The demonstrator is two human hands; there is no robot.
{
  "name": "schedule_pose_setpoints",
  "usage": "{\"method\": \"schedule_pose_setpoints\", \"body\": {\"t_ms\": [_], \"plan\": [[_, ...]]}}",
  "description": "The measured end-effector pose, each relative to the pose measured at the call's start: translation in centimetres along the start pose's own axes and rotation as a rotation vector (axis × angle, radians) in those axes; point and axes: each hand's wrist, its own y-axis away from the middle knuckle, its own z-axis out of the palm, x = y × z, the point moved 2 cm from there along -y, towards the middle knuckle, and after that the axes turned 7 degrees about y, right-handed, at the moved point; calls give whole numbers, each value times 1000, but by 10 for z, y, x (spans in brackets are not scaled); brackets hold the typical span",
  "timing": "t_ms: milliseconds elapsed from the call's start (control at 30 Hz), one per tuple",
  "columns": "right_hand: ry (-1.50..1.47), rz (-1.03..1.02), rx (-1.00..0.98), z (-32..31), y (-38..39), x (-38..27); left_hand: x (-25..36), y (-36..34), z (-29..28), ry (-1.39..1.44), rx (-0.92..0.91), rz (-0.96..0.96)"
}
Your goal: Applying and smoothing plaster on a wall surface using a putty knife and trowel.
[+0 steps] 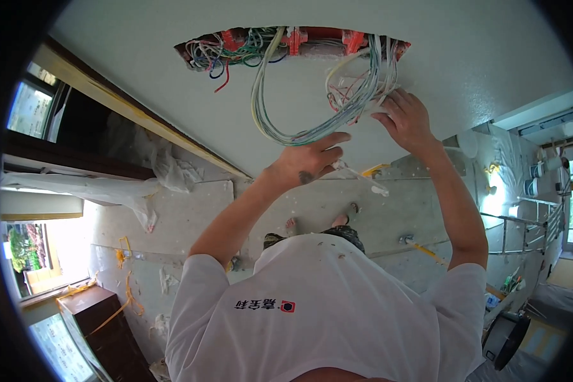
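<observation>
Soft daylight, glare on both flanks

Even, cool light covers the white shirt (337, 305), leaving only faint shadows in its folds. Far left of the shirt, a window (27, 251) floods its surroundings to burnt-out white; well right of the shirt, a bright patch (495, 202) glares. Above the shirt, the pale surface (490, 70) carries a weak sheen, and the wires (356, 105) look fairly crisp. Farthest from the shirt, straight edges bow, detail softens and black corners close in.
</observation>
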Motion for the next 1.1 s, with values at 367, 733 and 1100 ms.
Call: {"method": "schedule_pose_setpoints", "body": {"t_ms": [367, 733, 1100], "plan": [[-67, 60, -25, 3, -10, -12, -11, -23, -21, 3, 95, 40], [-162, 207, 54, 19, 9, -16, -7, -32, -33, -22, 67, 34], [-123, 406, 142, 34, 56, -4, -7, -37, -12, 450, 200, -189]]}}
